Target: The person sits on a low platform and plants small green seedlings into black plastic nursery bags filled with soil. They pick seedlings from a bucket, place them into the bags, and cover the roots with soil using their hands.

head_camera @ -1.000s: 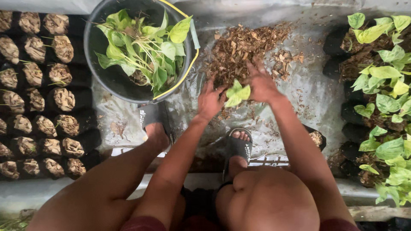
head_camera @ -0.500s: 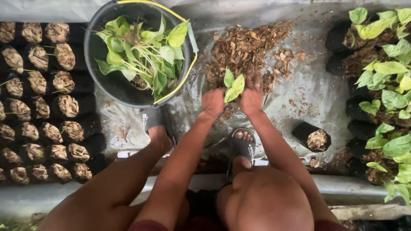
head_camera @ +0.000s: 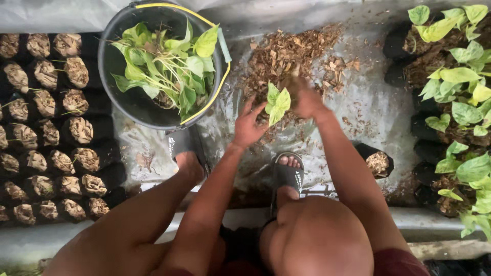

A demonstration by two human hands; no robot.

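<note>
Left hand point(head_camera: 249, 124): fingers spread and curved, cupped against the left side of a small leafy cutting point(head_camera: 276, 104); whether it pinches the stem cannot be told.

Right hand point(head_camera: 306, 99): blurred, closed loosely about the right side of the cutting at the near edge of the husk pile; exact grip cannot be told.

Leafy cutting: pale green, upright between both hands, near the middle of the grey plastic sheet point(head_camera: 378, 110).

Pile of brown husk chips point(head_camera: 286, 53): toward the far edge of the sheet, just beyond the hands.

Black bucket point(head_camera: 117, 92) with yellow handle: far left part of the sheet, holding a bundle of green cuttings point(head_camera: 169, 69).

Filled black nursery bags point(head_camera: 46, 122): rows along the left edge, without plants.

Planted bags with green leaves point(head_camera: 460, 97): massed along the right edge.

Single filled bag point(head_camera: 377, 162): right of the right forearm, apart from the rest.

Sandalled feet point(head_camera: 286, 174): near edge, below the hands.
</note>
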